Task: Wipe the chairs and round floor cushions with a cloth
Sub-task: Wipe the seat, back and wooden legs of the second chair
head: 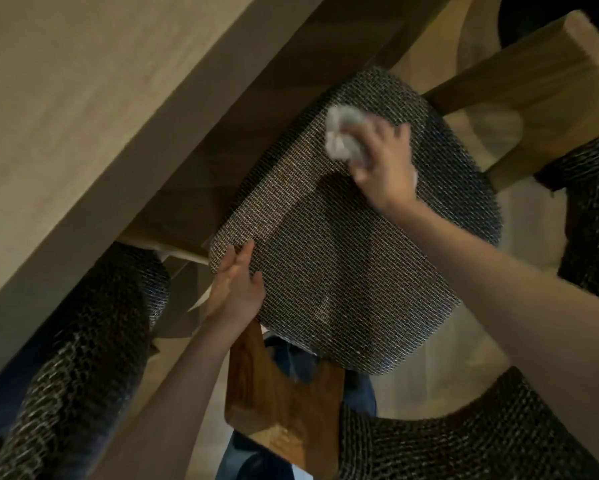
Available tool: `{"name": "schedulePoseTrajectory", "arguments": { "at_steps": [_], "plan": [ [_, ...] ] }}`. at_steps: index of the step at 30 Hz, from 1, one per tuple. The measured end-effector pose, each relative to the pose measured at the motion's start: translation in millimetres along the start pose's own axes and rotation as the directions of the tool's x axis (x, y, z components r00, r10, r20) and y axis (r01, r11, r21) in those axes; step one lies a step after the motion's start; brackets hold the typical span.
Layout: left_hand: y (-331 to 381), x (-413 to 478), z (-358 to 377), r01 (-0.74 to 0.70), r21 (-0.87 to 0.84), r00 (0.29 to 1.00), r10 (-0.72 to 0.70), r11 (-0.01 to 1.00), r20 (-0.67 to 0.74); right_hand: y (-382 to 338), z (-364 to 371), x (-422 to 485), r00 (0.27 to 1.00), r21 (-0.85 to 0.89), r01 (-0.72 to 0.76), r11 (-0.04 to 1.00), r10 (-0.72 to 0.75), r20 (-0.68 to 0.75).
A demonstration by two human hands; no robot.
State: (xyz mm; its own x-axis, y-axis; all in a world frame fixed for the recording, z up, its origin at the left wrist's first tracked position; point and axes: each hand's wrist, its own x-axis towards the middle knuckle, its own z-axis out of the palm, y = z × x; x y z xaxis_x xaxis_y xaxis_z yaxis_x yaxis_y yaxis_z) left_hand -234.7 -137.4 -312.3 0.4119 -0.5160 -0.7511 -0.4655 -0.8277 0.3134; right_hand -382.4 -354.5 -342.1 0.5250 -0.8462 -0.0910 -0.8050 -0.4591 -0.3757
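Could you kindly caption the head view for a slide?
Right hand wipes woven chair seat with white cloth; left hand rests on its edge.

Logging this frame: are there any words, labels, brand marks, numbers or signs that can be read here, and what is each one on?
None: no text, label, brand mark or number shows on the woven chair seat, the white cloth gripped by the right hand, the pale wooden table or the dark wooden chair part. The picture is soft with blur, so fine print, if any, would be unreadable.
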Motion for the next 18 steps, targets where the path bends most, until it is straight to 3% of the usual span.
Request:
{"name": "schedulePoseTrajectory", "arguments": {
  "at_steps": [3,6,9,11,14,18],
  "plan": [
    [6.2,8.8,2.6,-0.004,0.037,0.999,0.006,0.999,-0.046,18.4,-3.4,28.0,0.966,0.093,-0.225,0.97,0.234,-0.107],
    [6.7,7.8,2.4,0.026,0.038,0.999,-0.025,0.999,-0.036,7.0,11.9,33.5,0.937,0.153,-0.335,0.93,0.345,-0.046],
    [4.3,5.2,0.3,0.006,0.12,0.997,0.003,0.993,-0.08,-22.8,40.2,2.5,0.976,0.136,-0.215,0.967,0.208,0.068],
    [2.8,5.0,-2.8,0.0,0.136,0.995,0.014,0.991,-0.099,-48.3,60.2,-41.7,0.983,0.166,-0.065,0.984,0.034,0.181],
    [-0.6,4.1,-7.7,0.016,0.144,0.996,-0.003,0.99,-0.091,-78.6,73.7,-112.9,0.937,0.312,0.113,0.943,-0.206,0.283],
    [-10.8,6.7,-18.3,0.035,0.089,0.999,-0.032,0.995,-0.036,-72.6,66.8,-135.9,0.843,0.409,0.202,0.89,-0.371,0.39]
  ]
}}
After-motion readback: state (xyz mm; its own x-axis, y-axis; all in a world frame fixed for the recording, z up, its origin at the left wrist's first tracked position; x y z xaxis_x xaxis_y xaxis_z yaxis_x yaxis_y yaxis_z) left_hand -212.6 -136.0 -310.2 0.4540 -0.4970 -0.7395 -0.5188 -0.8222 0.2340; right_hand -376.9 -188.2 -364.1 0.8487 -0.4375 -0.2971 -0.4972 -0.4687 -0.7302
